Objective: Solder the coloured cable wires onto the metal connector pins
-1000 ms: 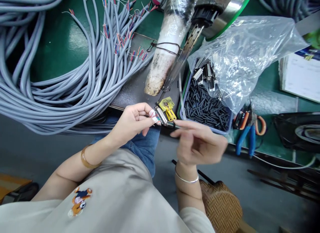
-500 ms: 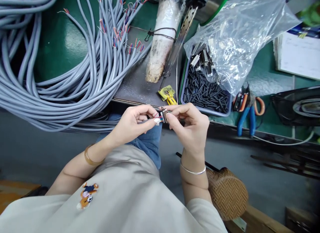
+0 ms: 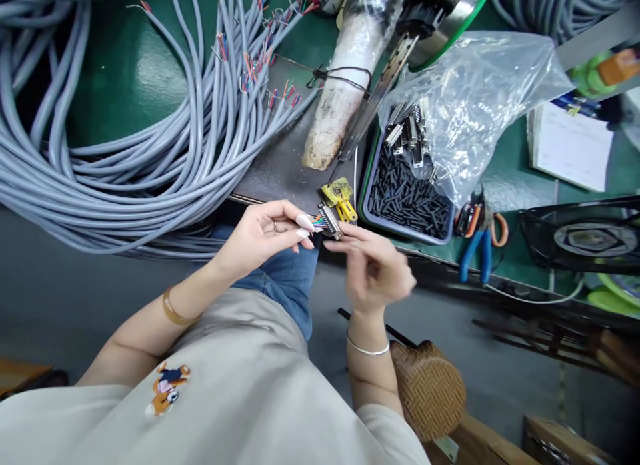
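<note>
My left hand [image 3: 267, 235] is closed, pinching thin coloured wires [image 3: 319, 221] between thumb and fingers. These wires run into the back of a multi-pin connector [image 3: 329, 222] with a metal shell and a row of pins, held tilted at the table's front edge. My right hand [image 3: 377, 265], partly blurred, is just right of the connector. Its fingers are apart, with two stretched toward the connector's lower end; nothing shows in its grip. Whether a fingertip touches the connector, I cannot tell. Behind the connector, a yellow clip-like piece [image 3: 345, 205] lies on the dark board.
Grey cables [image 3: 165, 158] with stripped ends cover the left side. A soldering iron [image 3: 380, 78] and a wrapped white tube [image 3: 330, 118] point toward me. Right of them are a bin [image 3: 364, 208] of black sleeves and connectors, a plastic bag [image 3: 480, 92] and blue-handled pliers [image 3: 477, 252].
My right hand has let go of the connector and drawn slightly away. The connector has turned in my left hand, showing its pin row and more coloured wires. The camera view has shifted slightly.
</note>
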The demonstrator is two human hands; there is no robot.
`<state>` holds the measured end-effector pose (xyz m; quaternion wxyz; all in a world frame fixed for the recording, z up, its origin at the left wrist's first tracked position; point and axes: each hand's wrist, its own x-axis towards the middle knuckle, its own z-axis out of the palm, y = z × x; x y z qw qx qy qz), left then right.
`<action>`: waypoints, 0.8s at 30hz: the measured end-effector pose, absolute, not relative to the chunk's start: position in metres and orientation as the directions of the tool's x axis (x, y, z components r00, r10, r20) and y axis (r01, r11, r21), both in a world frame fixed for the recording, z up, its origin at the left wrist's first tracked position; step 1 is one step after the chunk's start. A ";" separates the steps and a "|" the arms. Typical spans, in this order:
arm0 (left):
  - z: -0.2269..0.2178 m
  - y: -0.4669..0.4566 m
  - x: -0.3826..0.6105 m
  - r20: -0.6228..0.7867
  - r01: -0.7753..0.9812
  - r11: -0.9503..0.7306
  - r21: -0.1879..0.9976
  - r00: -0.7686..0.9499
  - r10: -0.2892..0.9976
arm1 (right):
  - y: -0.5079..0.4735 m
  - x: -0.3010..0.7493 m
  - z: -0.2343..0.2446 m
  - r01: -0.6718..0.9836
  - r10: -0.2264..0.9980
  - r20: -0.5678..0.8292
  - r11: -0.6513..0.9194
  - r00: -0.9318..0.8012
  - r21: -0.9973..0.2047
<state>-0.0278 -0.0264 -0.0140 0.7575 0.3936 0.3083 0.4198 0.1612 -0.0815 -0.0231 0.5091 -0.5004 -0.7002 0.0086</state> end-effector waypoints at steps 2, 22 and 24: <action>-0.017 -0.030 -0.024 -0.120 -0.362 0.291 0.886 0.428 0.896 | -0.074 0.161 -0.014 0.657 0.524 0.823 0.544 0.221 -0.522; -0.014 -0.025 -0.016 -0.123 -0.300 0.219 0.929 0.307 0.944 | -0.075 0.145 -0.018 0.834 0.683 0.727 0.439 -0.069 -0.334; -0.015 -0.024 -0.013 -0.111 -0.264 0.183 0.947 0.268 0.957 | -0.074 0.144 -0.021 0.816 0.703 0.711 0.421 -0.018 -0.396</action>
